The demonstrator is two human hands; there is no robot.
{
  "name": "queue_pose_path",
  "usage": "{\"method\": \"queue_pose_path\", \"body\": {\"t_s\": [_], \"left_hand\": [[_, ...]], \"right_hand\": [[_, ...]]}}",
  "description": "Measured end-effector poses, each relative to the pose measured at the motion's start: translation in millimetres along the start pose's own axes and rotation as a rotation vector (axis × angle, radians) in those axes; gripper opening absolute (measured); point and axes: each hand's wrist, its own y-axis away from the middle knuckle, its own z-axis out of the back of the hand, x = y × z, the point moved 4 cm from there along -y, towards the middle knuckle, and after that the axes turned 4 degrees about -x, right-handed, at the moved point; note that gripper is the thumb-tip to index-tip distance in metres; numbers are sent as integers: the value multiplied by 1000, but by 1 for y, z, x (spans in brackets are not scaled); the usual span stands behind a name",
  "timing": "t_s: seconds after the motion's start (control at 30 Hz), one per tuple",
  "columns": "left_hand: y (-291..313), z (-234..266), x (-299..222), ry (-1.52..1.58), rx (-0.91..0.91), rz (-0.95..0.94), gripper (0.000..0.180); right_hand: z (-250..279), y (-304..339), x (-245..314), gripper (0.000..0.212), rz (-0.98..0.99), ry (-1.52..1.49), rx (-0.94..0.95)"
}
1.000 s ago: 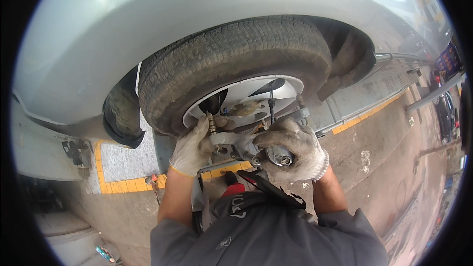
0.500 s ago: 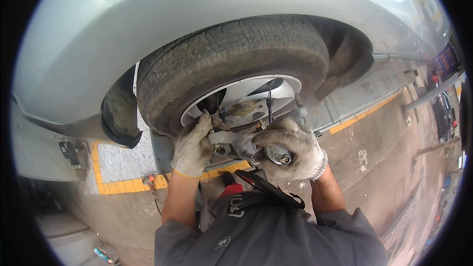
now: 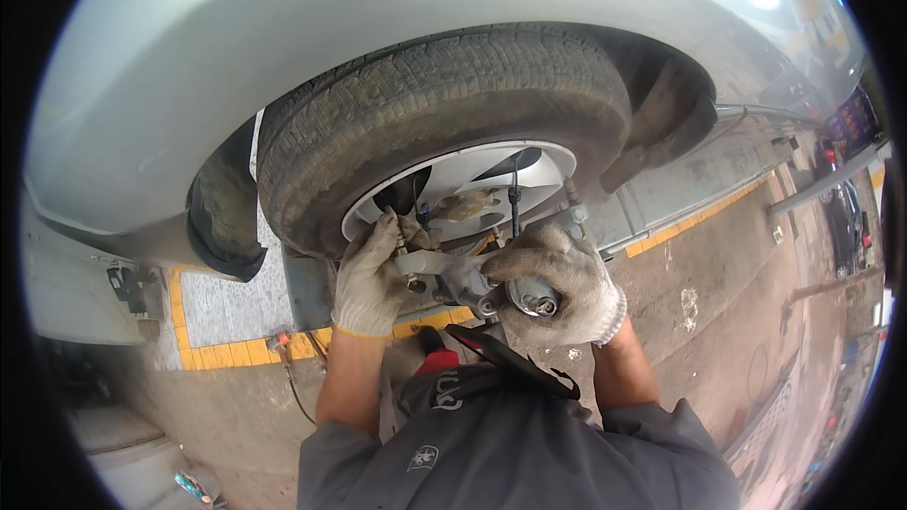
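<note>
- Nearest, at the bottom of the frame, is the person's dark grey shirt (image 3: 529,444), with both bare forearms reaching up from it toward the middle.
- Left of center, the left hand (image 3: 368,279), in an off-white knit glove, has thumb and fingers closed around the left end of a metal wheel clamp; how firmly it grips cannot be told, as some fingers are hidden.
- Right of center, the right hand (image 3: 565,285), in a dirtier matching glove, is curled around the clamp's body, a round metal knob (image 3: 539,302) showing under its thumb.
- The metal wheel clamp (image 3: 437,265) spans the middle of the frame between the hands, in front of the wheel's lower edge.
- Just beyond it is the silver wheel rim (image 3: 461,178), a thin black rod (image 3: 515,203) standing before it.
- Around the rim, the worn tyre (image 3: 444,85) curves across the upper middle, under the silver car body (image 3: 378,0) filling the top.
- At lower left, a yellow border (image 3: 236,355) runs along the floor (image 3: 246,425), a red-ended hose (image 3: 282,340) beside it.
- Farthest, a dark car (image 3: 844,227) stands at the right edge.
</note>
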Motion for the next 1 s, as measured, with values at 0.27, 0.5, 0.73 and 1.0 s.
{"method": "queue_pose_path", "body": {"t_s": [0.27, 0.5, 0.73, 1.0], "left_hand": [[-7, 6, -4, -162, -35, 29, 28], [4, 10, -29, -289, 212, -406, 48], [19, 39, -59, -452, 148, -366, 62], [20, 49, -64, -551, 167, -192, 30]], "right_hand": [[-5, -2, 5, 46, 65, 21, 5], [-3, -1, 0, 49, 18, -6, 13], [-5, -1, 0, 50, 52, -11, -22], [-6, -1, -1, 50, 36, -19, -14]]}}
